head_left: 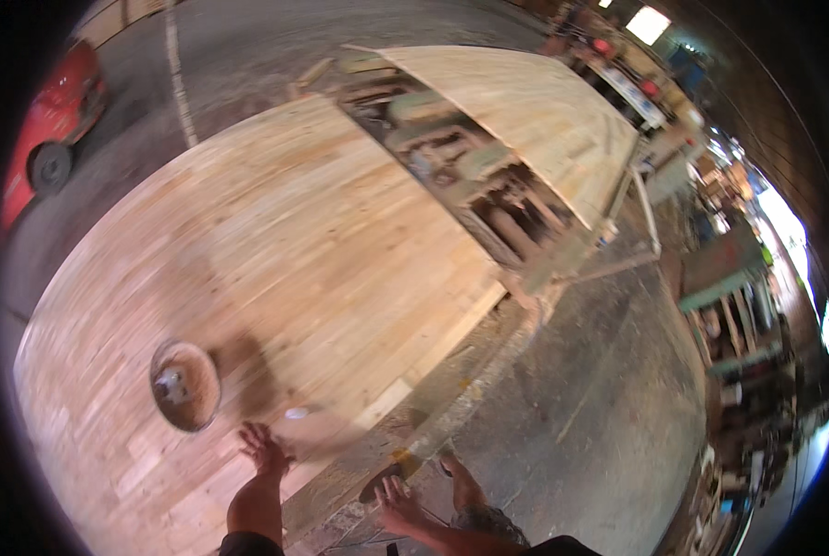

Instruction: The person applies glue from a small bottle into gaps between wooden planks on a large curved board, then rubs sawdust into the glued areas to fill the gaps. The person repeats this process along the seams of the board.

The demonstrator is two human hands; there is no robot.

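Observation:
A broad panel of pale, glued wooden strips (340,250) lies before me. Over its near edge my left hand (266,451) is open, fingers spread, holding nothing. To the left of those fingers stands a round bowl (208,408) with brownish contents and a pale grey thing inside. A small white object (296,413) lies on the wood just beyond my left hand. My right hand (399,503) hangs just off the panel's near side, its fingers loosely bent and apart, nothing visible in them. Beside its fingertips is a dark rounded shape (380,482), too blurred to name.
A second wooden panel (525,111) lies farther off, past a dusty frame with wooden pieces (470,167). My foot (449,464) is on the grey concrete floor (581,417). Cluttered racks (734,324) line the right side. A red vehicle (57,120) stands far left.

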